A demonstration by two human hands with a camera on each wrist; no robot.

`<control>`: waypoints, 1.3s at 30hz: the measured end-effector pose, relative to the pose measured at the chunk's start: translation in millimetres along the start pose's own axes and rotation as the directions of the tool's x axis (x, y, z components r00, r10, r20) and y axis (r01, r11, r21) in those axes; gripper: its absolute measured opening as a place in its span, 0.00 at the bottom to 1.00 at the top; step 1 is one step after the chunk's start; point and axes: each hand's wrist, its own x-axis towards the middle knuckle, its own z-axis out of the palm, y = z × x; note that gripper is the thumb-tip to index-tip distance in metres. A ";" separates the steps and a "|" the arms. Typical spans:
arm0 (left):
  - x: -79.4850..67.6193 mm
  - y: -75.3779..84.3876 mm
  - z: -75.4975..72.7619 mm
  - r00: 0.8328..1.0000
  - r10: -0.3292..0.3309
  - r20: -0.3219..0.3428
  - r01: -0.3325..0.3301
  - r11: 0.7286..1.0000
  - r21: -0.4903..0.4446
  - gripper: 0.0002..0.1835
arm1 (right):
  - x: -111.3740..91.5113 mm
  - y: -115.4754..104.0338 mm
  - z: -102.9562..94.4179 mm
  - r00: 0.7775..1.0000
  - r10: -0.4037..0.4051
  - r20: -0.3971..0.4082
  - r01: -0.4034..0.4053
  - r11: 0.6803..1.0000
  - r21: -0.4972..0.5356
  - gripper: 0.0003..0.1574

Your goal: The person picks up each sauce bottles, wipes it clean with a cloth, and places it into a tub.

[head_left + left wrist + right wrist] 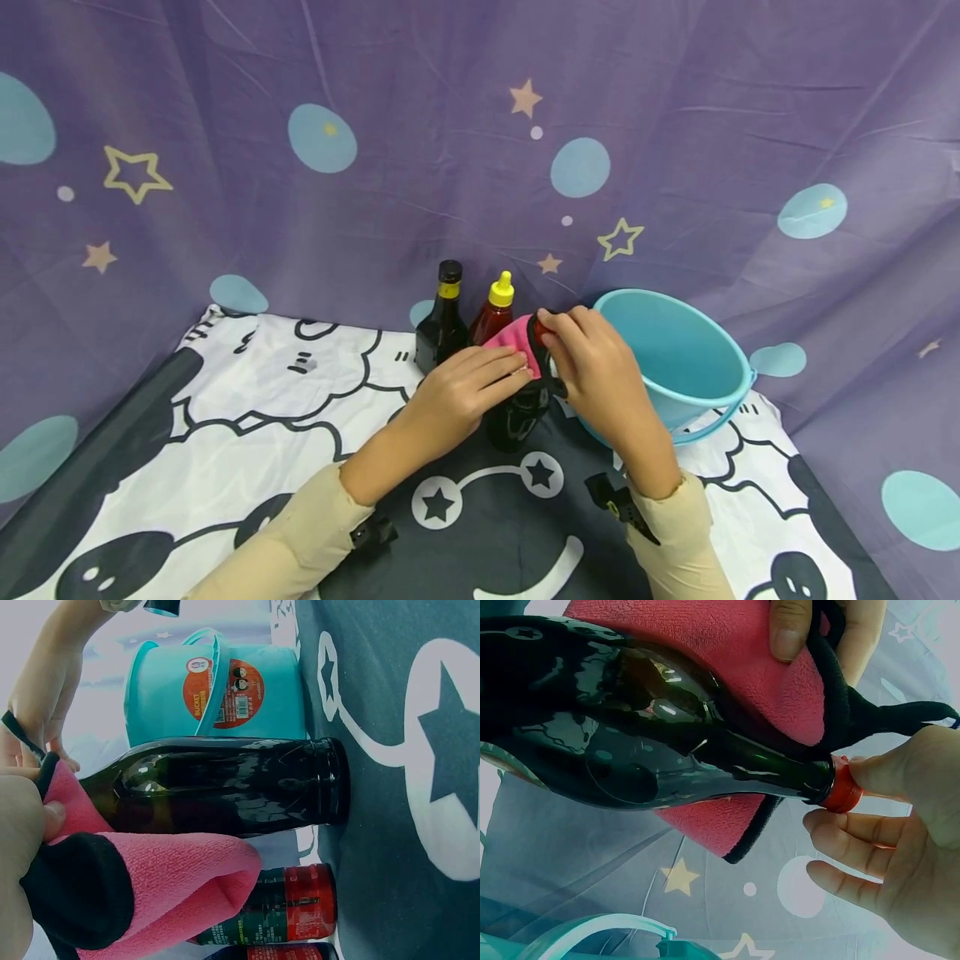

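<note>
Near side first: L hand pinches the pink cloth, thumb one side, fingers the other, no real gap; R hand has thumb + index closed on the red cap, other fingers loose. Btwn them, the dark btl looks to be standing upright on the printed sheet, abt mid-width, toward its far edge, w/ cloth partly round the neck. Best bet here: steady R pinch so the btl can't spin or tip, cloth pressed flat to the glass; smooth glass prob slips if that L thumb eases. The black loop sits close to R thumb, so tuck it clear. Blue bucket is just beside, nr the far R corner: tight room, so small moves. Farther back, nr the far edge, yellow-capped btl and black-capped btl; no swinging L hand that way.
</note>
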 end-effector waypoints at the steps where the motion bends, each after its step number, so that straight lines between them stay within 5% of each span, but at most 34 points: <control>1: 0.0 0.0 -0.1 1.000 -0.001 0.003 0.001 1.000 0.000 0.23 | 0.0 0.2 -0.1 1.000 0.000 0.000 0.000 1.000 0.001 0.15; 30: 0.4 -0.4 -1.2 0.999 0.003 0.046 -0.005 0.999 0.046 0.22 | 3.3 3.6 2.6 0.994 -0.099 -0.044 0.094 0.990 -0.106 0.14; 39: -0.2 0.3 -1.9 0.998 -0.008 0.059 0.005 0.999 0.052 0.22 | 3.8 1.9 1.3 0.998 -0.056 -0.011 0.054 0.992 -0.111 0.12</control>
